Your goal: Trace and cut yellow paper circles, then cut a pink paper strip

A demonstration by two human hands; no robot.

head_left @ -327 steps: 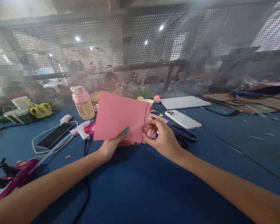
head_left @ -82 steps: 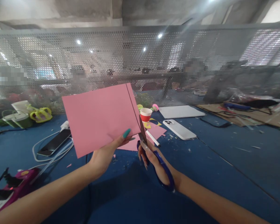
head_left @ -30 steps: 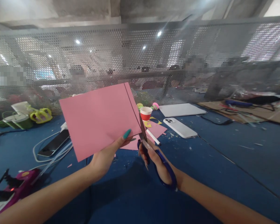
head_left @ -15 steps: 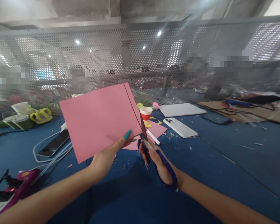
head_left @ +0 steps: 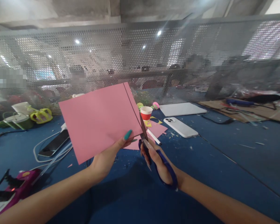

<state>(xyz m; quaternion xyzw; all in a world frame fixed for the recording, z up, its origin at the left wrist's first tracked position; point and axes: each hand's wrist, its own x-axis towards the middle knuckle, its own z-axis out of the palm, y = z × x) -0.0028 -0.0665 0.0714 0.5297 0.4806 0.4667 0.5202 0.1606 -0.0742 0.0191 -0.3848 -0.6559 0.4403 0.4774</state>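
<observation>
My left hand pinches the lower edge of a pink sheet of paper, thumb on the near face. A dark line runs down the sheet close to its right edge. Blue-handled scissors are gripped by my right hand, with fingers through the loops. Their dark blades meet the sheet's lower right corner, near the bottom of the line. Beyond the blades are a small red and white paper cup, a white marker and more pink paper lying on the blue table.
A white phone and a flat white panel lie to the right. On the left are a black phone with cables and a purple power strip. Cardboard lies far right; a perforated metal screen stands behind.
The sheet and both hands stay almost in place. The scissors remain at the sheet's lower right corner, with only a very slight shift of the right hand's fingers.
</observation>
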